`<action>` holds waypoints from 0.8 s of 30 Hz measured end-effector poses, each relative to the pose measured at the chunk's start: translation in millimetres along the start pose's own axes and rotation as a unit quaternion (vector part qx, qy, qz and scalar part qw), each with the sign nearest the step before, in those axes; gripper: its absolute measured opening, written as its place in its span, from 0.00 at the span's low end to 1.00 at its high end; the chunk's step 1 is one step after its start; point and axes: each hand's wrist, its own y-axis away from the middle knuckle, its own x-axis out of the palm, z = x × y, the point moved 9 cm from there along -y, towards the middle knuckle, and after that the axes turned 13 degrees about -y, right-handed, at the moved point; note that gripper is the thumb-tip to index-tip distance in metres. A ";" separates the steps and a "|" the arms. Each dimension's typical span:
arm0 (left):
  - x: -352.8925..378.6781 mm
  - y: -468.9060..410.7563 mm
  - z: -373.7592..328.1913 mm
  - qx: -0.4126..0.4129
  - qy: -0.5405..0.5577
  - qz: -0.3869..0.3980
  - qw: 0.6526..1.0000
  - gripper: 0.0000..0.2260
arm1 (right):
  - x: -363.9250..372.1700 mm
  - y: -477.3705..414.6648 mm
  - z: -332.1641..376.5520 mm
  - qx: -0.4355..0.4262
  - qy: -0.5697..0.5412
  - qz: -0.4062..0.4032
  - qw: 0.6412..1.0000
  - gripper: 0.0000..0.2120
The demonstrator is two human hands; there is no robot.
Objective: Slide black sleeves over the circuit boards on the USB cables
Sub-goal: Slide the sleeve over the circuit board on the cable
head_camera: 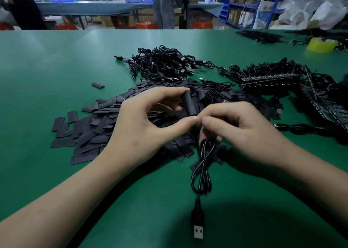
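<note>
black sleeve (190, 103) upright over sleeve pile (90, 129) | USB cable (201, 174) looped, plug (198, 229) nearest camera

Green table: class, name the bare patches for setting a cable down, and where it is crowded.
Bare: the green table left of and beyond the sleeve pile, and either side of the USB plug. Crowded: centre, around left hand and right hand, cable heap behind; right, circuit boards.

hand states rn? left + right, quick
Left hand: closed, pinching a black sleeve between forefinger and thumb.
Right hand: closed, gripping the looped USB cable just below the sleeve.
</note>
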 end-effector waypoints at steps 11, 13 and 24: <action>22.5 -0.6 23.3 -0.141 0.291 0.057 0.944 0.20 | 6.2 -1.4 -11.6 0.066 -0.065 0.044 0.995 0.09; 23.0 -0.1 20.8 -0.140 0.310 0.067 0.938 0.15 | 4.0 -1.8 -14.5 0.077 -0.082 0.040 0.993 0.09; 9.6 -3.4 31.7 -0.177 0.364 0.006 0.914 0.14 | -3.1 -1.3 -21.7 0.131 -0.124 0.052 0.982 0.12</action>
